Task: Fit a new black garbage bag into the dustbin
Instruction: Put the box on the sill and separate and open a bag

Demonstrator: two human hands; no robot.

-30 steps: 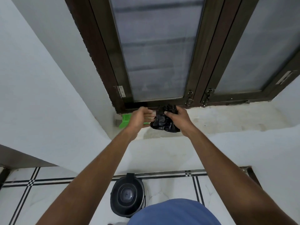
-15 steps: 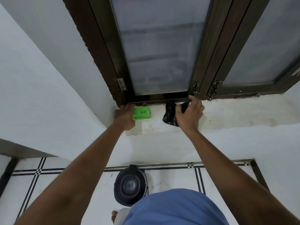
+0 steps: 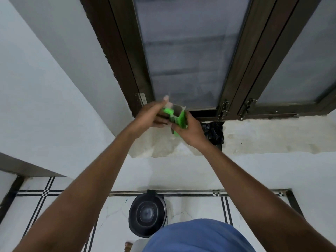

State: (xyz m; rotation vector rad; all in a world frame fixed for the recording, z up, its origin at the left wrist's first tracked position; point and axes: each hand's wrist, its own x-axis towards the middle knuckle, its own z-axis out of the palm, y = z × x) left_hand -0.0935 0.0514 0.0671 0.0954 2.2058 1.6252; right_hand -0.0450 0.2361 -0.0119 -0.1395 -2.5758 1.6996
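Note:
Both my hands are raised over the window sill (image 3: 272,137) and hold a small green box (image 3: 179,120) with its grey inside showing at the top. My left hand (image 3: 149,117) grips its left side, with fingers at the opening. My right hand (image 3: 189,131) clasps its right and lower side. A crumpled black garbage bag (image 3: 214,131) lies on the sill just right of my right hand, against the window frame. The black dustbin (image 3: 147,215) stands on the tiled floor below, with no bag visible in it.
A dark wooden window frame (image 3: 123,57) with frosted panes rises behind the sill. White walls close in at the left. A white floor with black line borders (image 3: 45,192) surrounds the bin. My blue shirt (image 3: 198,237) hides part of the floor.
My right hand let go of the black bag, which now lies on the sill. Both hands lifted the green box off the sill and hold it between them.

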